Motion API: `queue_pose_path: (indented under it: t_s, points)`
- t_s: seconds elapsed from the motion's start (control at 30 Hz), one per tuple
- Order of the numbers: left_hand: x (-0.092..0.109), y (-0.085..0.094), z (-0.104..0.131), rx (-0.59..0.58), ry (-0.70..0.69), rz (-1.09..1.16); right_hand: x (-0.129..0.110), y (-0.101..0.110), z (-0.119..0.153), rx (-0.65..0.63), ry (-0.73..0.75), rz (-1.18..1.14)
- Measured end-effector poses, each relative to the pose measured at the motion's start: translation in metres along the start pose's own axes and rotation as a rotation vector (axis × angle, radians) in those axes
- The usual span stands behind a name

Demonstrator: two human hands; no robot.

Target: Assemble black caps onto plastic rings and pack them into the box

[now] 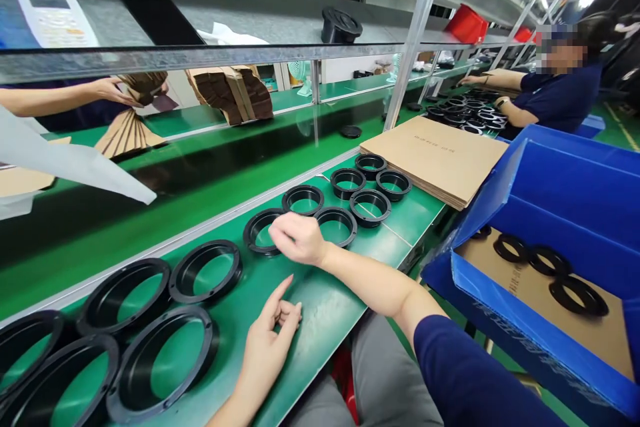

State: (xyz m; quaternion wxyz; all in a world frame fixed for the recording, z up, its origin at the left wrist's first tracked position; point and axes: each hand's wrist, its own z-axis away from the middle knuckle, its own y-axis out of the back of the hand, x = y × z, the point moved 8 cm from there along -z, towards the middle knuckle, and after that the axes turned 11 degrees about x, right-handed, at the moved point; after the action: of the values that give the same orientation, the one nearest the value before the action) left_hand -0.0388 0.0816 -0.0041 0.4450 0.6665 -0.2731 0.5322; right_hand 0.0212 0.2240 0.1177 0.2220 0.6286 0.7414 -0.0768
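Under a long grey metal shelf (280,13), a smooth green table (325,320) is covered by two loose clusters of rings, strung diagonally from near left toward a stack of flat brown cardboard sheets (435,153). Beside the table on the right, an open blue plastic box (575,180) is placed, with further black rings (580,297) laid on cardboard inside.

At the near-left end of the farther cluster, a short-walled, round black ring of plastic-looking material (250,233) is partly covered by the right hand (300,239). It lies flat on the table, mostly to the left of that hand's grip, and its right side is overlapped by the curled fingers. No long axis is offered, since the ring is circular. The right hand is clearly the nearer one; its grip is bent nearly into a fist, and whether the rim is touched or pinched cannot be told. By the left hand (273,333), nothing is held: its grip is loosely parted, the index finger pointed forward over bare table, apart from every ring.

On the ring, a flat flange is shown around an open centre, through which the green surface is seen.
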Motion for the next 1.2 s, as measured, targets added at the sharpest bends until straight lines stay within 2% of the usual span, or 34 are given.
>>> queue_pose_path:
  t_s: [0.1, 0.17, 0.23, 0.3, 0.37, 0.43, 0.5, 0.53, 0.6, 0.7, 0.83, 0.93, 1.0, 1.1, 1.2]
  points:
    - [0.000, 0.001, -0.001, 0.003, -0.008, -0.018, 0.023, 0.031, -0.021, 0.169, -0.159, 0.032]
    - [-0.001, 0.001, -0.001, -0.003, -0.015, -0.020, 0.043, 0.056, -0.036, 0.189, -0.248, 0.114]
    - [-0.001, 0.001, -0.001, -0.016, -0.018, -0.021, 0.066, 0.089, -0.053, 0.160, -0.309, 0.304]
    - [-0.001, 0.001, 0.000, -0.021, -0.013, -0.030, 0.096, 0.136, -0.065, 0.144, -0.453, 0.600]
    - [-0.001, 0.002, -0.001, -0.021, -0.003, -0.041, 0.126, 0.195, -0.062, 0.196, -0.708, 0.876]
    - [0.001, 0.002, -0.001, -0.019, 0.007, -0.053, 0.146, 0.248, -0.045, 0.281, -0.938, 1.019]
    - [0.002, 0.001, -0.002, -0.022, 0.011, -0.063, 0.159, 0.279, -0.021, 0.320, -1.084, 1.034]
    - [0.003, 0.001, -0.003, -0.020, 0.011, -0.069, 0.164, 0.286, -0.008, 0.316, -1.134, 1.020]
    - [0.004, 0.002, -0.003, -0.012, 0.013, -0.084, 0.171, 0.286, 0.016, 0.297, -1.180, 0.979]
    - [0.003, 0.005, -0.003, -0.004, 0.018, -0.105, 0.174, 0.263, 0.039, 0.294, -1.160, 0.937]
    - [0.002, 0.006, -0.003, -0.037, 0.014, -0.107, 0.175, 0.229, 0.045, 0.307, -1.123, 0.917]
    - [0.001, 0.007, -0.005, -0.024, 0.020, -0.103, 0.175, 0.221, 0.035, 0.315, -1.072, 0.931]
    - [0.002, 0.006, -0.003, -0.006, 0.010, -0.080, 0.171, 0.226, 0.029, 0.323, -1.027, 0.955]
    - [0.006, -0.002, 0.005, -0.018, -0.018, -0.025, 0.168, 0.247, 0.024, 0.323, -0.961, 0.983]
    - [0.008, -0.009, 0.007, -0.032, -0.037, 0.009, 0.192, 0.273, 0.019, 0.267, -0.902, 0.979]
